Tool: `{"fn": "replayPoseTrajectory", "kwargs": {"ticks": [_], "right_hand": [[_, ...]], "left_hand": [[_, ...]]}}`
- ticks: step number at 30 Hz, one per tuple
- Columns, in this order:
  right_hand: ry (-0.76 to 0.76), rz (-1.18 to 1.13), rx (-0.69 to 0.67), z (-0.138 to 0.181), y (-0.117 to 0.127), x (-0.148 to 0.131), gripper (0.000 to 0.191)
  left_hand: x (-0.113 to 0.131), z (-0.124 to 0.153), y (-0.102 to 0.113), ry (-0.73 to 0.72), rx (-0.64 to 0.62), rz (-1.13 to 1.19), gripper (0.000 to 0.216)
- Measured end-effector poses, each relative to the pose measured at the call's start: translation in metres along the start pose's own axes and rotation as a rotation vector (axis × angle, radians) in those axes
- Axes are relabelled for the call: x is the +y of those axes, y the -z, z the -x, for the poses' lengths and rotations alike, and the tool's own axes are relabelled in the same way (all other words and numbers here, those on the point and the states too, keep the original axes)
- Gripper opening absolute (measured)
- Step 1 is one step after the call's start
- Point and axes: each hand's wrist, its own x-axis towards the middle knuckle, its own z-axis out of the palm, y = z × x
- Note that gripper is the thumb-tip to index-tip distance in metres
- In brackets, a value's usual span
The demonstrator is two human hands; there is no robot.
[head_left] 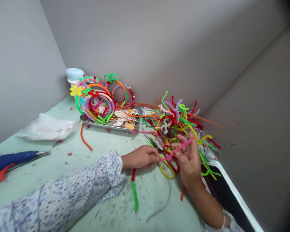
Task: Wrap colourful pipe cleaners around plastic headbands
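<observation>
A pink pipe cleaner (175,150) stretches between my two hands. My left hand (145,157) pinches its lower end, fingers pressed together. Near the other end, the pipe cleaner lies across the fingers of my right hand (189,161), which hold it with the palm partly turned up. From beneath my left hand comes a red and green fuzzy strip (134,191). A thin grey band (168,196) curves down beside it; whether the two join is hidden. Dark-bladed scissors (156,146) with red and yellow handles lie just behind my hands.
A tangled heap of coloured pipe cleaners (176,116) sits behind my right hand. Decorated headbands (99,103) stand over a metal tray (106,126) of flat cut-outs. Leftward are a plastic bag (48,127), a blue glue gun (16,158) and an orange pipe cleaner (84,138).
</observation>
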Motion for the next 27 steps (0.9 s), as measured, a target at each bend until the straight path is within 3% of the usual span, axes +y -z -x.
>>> {"fn": "replayPoseTrajectory", "kwargs": {"ticks": [4, 8, 16, 22, 27], "right_hand": [[0.043, -0.023, 0.172, -0.005, 0.004, 0.0, 0.062], [0.0, 0.05, 0.198, -0.002, 0.0, 0.001, 0.05], [0.044, 0.126, 0.077, 0.013, -0.008, 0.0, 0.05], [-0.009, 0.443, -0.349, 0.009, -0.007, 0.002, 0.016], [-0.062, 0.517, -0.361, 0.007, -0.008, 0.001, 0.01]], "left_hand": [[-0.003, -0.001, 0.001, -0.022, -0.013, 0.083, 0.012], [-0.004, -0.002, 0.002, -0.027, 0.032, 0.192, 0.014], [-0.003, -0.004, 0.001, -0.033, 0.077, 0.251, 0.01], [-0.004, -0.004, 0.001, -0.033, 0.09, 0.232, 0.01], [-0.003, -0.004, 0.0, -0.016, 0.101, 0.217, 0.008]]}}
